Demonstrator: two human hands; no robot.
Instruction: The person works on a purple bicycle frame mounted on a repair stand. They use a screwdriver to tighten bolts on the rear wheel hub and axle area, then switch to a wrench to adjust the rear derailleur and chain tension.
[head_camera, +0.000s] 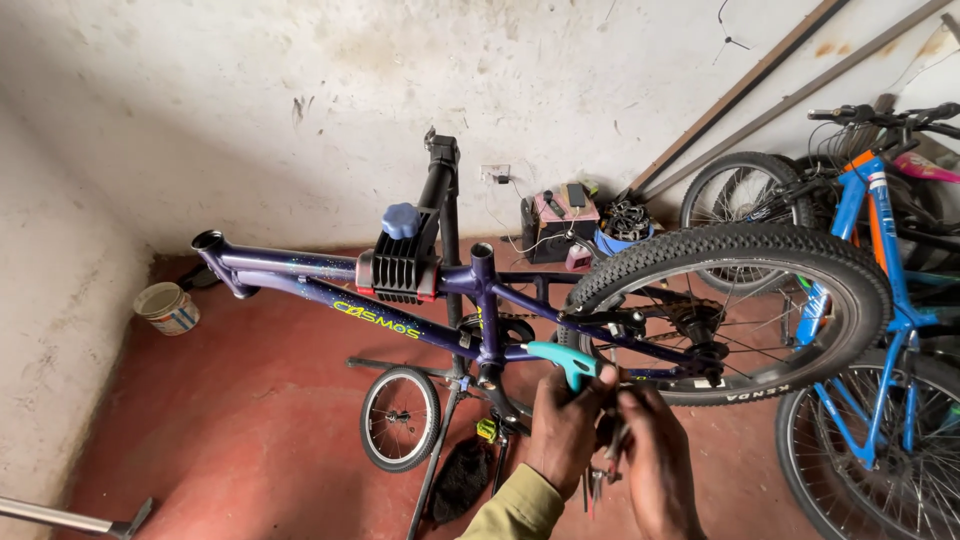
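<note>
Two hands: my left hand (562, 425) grips a teal-handled tool (562, 361); my right hand (650, 450) is closed on something I cannot tell.
One frame: purple bike frame (300, 275), clamped in the repair stand (441, 200), just far of my hands.
One rear wheel: knobby rear wheel (740, 310), right.
One small wheel: small loose wheel (400, 418), on the floor, left.
One can: paint can (167, 308), far left.
Blue bike: blue bike (880, 250), far right.

A small loose spoked wheel (400, 418) stands on the red floor (250, 420); a white paint tin (168, 308) sits by the wall; blue bicycles (880, 260) lean at right.
</note>
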